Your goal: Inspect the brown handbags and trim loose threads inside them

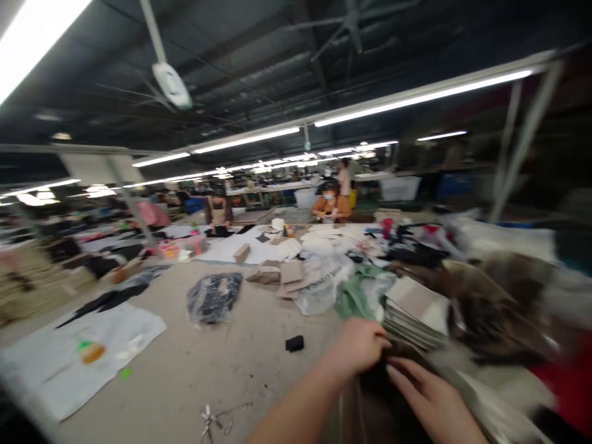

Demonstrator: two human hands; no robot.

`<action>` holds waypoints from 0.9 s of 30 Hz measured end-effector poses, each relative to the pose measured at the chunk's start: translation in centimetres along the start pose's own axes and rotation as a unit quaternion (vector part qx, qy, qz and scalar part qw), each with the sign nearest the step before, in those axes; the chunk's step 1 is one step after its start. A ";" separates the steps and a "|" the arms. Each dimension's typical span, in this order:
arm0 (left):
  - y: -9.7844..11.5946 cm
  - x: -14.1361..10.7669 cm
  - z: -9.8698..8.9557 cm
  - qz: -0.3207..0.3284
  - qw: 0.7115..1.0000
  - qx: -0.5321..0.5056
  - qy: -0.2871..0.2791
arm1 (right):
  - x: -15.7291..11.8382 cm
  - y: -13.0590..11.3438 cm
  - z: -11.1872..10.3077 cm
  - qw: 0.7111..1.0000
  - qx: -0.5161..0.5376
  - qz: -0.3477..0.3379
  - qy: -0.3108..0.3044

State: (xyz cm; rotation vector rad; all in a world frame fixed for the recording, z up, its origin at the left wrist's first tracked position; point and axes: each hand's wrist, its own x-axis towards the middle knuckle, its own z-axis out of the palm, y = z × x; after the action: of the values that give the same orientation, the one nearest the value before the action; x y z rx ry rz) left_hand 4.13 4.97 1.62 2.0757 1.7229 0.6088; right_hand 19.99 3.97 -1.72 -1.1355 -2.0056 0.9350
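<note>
Dark brown fabric lies at the lower right, close to my body. My left hand is closed on its upper edge, fingers curled over the cloth. From the right, my right hand grips the same fabric, thumb and fingers close together. Blur hides the fingertips' exact hold. Just beyond my hands sits a stack of folded light cloth pieces, beside a green cloth bundle. A small black piece rests on the table left of my left hand.
Scissors lie near the table's front edge. Farther out are a plastic-wrapped dark bundle, a clear printed bag and white sheeting with an orange bottle. Fabric heaps crowd the right. A co-worker sits across.
</note>
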 end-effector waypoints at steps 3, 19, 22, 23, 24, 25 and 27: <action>-0.8 0.0 -1.4 0.021 0.997 -0.066 -0.020 | 0.8 -1.0 0.2 0.996 0.057 0.064 0.017; -0.8 0.9 -1.0 0.036 0.990 -0.101 -0.086 | 2.7 -1.8 0.0 0.919 0.274 0.275 0.072; -0.7 0.8 -1.2 0.034 0.990 -0.101 -0.088 | 2.8 -2.1 0.0 0.917 0.272 0.283 0.072; -0.7 0.8 -1.2 0.036 0.990 -0.104 -0.088 | 2.9 -2.1 -0.1 0.916 0.272 0.285 0.071; -0.7 0.8 -1.1 0.039 0.990 -0.107 -0.087 | 2.9 -2.1 -0.1 0.916 0.272 0.287 0.070; -0.8 0.8 -1.1 0.043 0.989 -0.108 -0.087 | 3.0 -2.1 -0.1 0.916 0.271 0.289 0.070; -0.8 0.7 -1.0 0.052 0.989 -0.108 -0.084 | 3.0 -2.1 -0.1 0.915 0.269 0.292 0.074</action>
State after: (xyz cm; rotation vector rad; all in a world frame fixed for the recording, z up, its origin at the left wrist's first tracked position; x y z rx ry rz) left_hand 3.04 5.85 2.09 2.0102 1.3983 0.6049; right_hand 17.90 5.93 0.61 -1.4359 -1.1663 1.5272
